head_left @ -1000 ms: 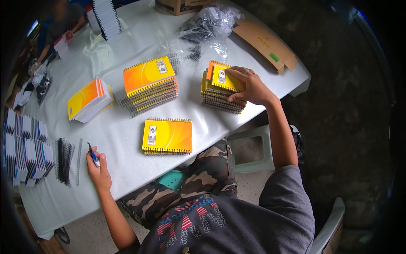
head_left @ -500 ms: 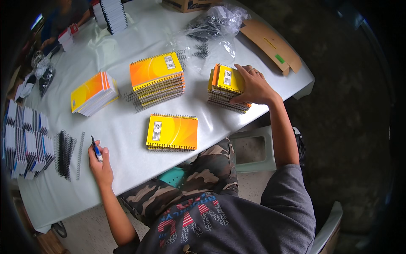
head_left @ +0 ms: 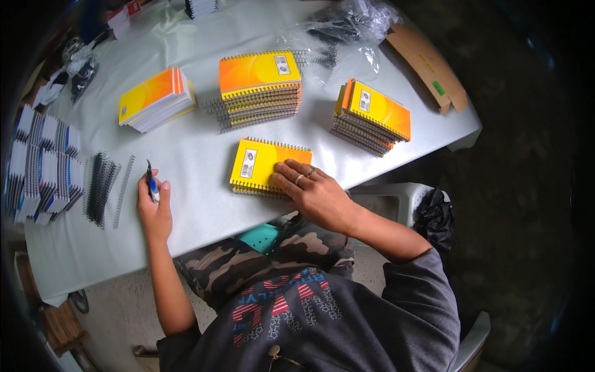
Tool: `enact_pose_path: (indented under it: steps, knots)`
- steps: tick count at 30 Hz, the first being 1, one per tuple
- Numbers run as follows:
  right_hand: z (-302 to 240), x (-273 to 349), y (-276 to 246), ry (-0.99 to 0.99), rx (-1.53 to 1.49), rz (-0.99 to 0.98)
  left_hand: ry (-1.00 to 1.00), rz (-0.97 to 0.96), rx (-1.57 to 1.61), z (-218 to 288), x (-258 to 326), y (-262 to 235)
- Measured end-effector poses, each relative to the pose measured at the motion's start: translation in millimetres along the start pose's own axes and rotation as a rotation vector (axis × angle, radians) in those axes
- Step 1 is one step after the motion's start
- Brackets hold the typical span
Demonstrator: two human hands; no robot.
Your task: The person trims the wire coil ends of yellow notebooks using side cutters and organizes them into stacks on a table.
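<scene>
My right hand [head_left: 322,199] lies over the right part of a low stack of yellow-orange spiral notebooks [head_left: 260,160] near the table's front edge. Its fingers stretch across the top cover; the thumb is hidden. On the table to the left, my left hand [head_left: 155,218] is closed round a slim tool [head_left: 152,186] with a blue and white handle and a dark tip, its exact kind unclear. Beside that hand lie a single wire coil [head_left: 124,192] and a bunch of dark coils [head_left: 99,189]. A taller notebook stack [head_left: 379,113] stands at the right, its top notebooks askew.
Behind stand another spiral notebook stack [head_left: 260,73] and a pile of notebooks without visible coils [head_left: 152,98]. White-paged bound books [head_left: 46,170] fill the left edge. A clear plastic bag [head_left: 350,46] and brown cardboard [head_left: 427,67] lie at the far right. A plastic chair [head_left: 406,201] stands below the table.
My right hand has left the right-hand stack and come down and left onto the front notebooks. The left hand still holds the slim tool. The whole view has shifted slightly.
</scene>
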State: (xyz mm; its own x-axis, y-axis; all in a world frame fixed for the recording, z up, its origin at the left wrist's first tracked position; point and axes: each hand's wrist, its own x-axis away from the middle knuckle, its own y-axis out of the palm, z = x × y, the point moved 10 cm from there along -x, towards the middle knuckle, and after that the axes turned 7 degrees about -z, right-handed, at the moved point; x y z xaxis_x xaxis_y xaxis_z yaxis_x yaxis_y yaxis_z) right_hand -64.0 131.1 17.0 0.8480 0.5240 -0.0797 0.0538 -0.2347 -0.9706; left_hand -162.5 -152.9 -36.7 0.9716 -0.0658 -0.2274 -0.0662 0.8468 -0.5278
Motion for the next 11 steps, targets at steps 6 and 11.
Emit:
enact_pose_path:
  steps: [6, 11]
  knots:
    - [22.8, 7.4, -41.5, 0.186, -0.155, 0.011, -0.005, 0.001, -0.019, 2.2, 0.7, -1.8]
    - [63.9, 41.1, -140.6, 0.398, -0.196, 0.525, -0.015, 0.013, -0.025, -1.2, 2.6, -1.9]
